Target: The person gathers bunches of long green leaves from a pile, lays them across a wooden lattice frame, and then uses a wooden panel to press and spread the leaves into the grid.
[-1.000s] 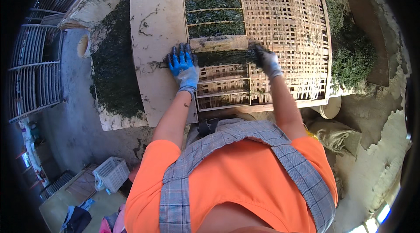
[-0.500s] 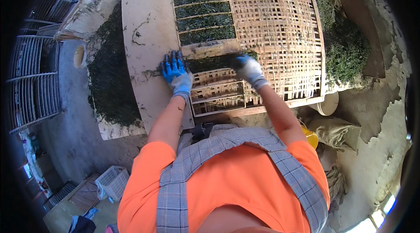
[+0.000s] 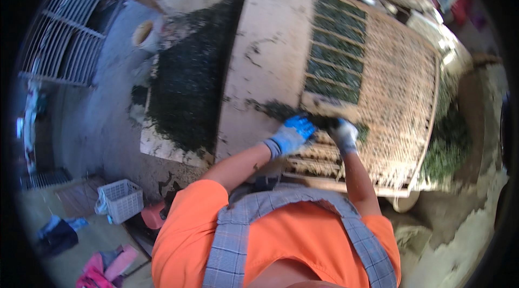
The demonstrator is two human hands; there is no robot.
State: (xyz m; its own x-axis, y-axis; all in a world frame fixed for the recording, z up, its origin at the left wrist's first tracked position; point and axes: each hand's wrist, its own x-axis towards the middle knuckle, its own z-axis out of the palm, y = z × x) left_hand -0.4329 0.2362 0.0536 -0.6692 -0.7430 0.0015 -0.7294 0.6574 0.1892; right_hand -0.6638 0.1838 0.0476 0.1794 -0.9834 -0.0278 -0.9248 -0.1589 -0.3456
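Observation:
My left hand (image 3: 294, 134), in a blue and white glove, reaches in from the left with its fingers stretched out over a strip of dark green leafy strands (image 3: 323, 121). My right hand (image 3: 344, 135), gloved white and blue, rests at the strip's right end; its fingertips are blurred. The strip crosses a slatted wooden frame (image 3: 331, 105) lying on a woven bamboo mat (image 3: 400, 82). Packed green strands (image 3: 336, 64) fill the frame's far compartments, while bamboo weave shows through the near ones. Loose strands trail leftward from my left hand onto a pale board (image 3: 265, 66).
Left of the board spreads a large dark green heap (image 3: 186, 88); another green pile (image 3: 446, 147) lies beyond the mat's right edge. A pale bucket (image 3: 146, 37) and slatted racks (image 3: 67, 34) stand far left. A white plastic crate (image 3: 121, 200) sits on the lower left.
The view has turned, so the worktop sits further right. My left hand has moved from the frame's left edge over the green strip, closer to my right hand. Loose strands now show on the board.

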